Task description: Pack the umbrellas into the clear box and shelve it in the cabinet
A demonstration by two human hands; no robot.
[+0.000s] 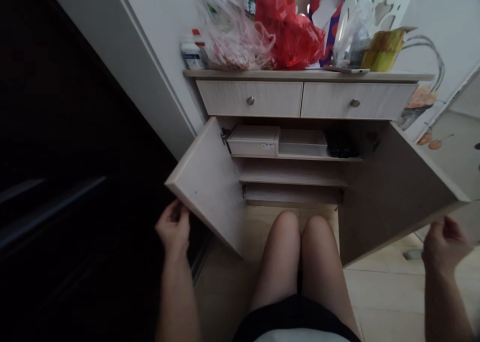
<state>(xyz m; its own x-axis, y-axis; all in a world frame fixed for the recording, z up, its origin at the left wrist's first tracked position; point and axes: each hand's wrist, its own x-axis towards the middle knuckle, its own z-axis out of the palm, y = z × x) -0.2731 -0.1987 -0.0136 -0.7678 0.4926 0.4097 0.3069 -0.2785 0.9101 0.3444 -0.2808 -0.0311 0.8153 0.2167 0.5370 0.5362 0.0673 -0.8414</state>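
Both doors of a pale wood-grain cabinet are swung wide. My left hand (174,229) is closed at the outer side of the left cabinet door (210,182), near its free edge; what its fingertips pinch is hidden behind that edge. At the opposite side, my right hand (446,244) has its fingers curled by the outer face of the right cabinet door (401,197), slightly blurred. Inside, the upper shelf holds a white box (253,141) with a small label, a translucent tray (303,143) and dark items (340,144) in shadow. Two lower shelves (292,173) lie beneath.
Two closed drawers (249,98) with round knobs run above the doors. On the cabinet top stand a white bottle (192,56), a clear plastic bag (240,42), a red bag (287,32), a flat phone-like object (347,69) and a yellow packet (383,49). My knees face the opening.
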